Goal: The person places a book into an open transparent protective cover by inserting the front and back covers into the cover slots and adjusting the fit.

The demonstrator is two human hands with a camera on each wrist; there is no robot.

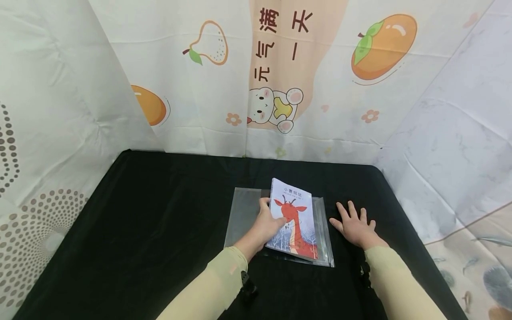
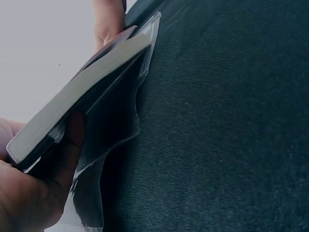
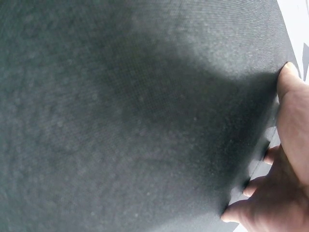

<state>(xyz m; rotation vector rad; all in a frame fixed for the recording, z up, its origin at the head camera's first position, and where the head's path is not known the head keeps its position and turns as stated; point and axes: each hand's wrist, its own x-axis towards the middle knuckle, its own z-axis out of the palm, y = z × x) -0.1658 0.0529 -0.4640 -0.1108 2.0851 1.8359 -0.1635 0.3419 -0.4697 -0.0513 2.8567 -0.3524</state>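
Observation:
A paperback book (image 1: pixel 295 222) with a red giraffe on its pale blue cover is tilted up over a clear plastic bag (image 1: pixel 245 209). My left hand (image 1: pixel 269 223) grips the book by its left side, thumb on the cover and fingers beneath. The left wrist view shows the book's page edge (image 2: pixel 77 96) from the side, with the clear plastic (image 2: pixel 113 140) hanging below it. To the right of the bag, my right hand (image 1: pixel 356 227) rests on the black cloth, fingers spread and holding nothing. Its fingertips touch the cloth in the right wrist view.
A black cloth (image 1: pixel 160 231) covers the table. Behind it hangs a white curtain (image 1: pixel 328 102) printed with fruit and a bear, and more pale cloth hangs at both sides. A small black device (image 1: pixel 249 286) sits at the left wrist.

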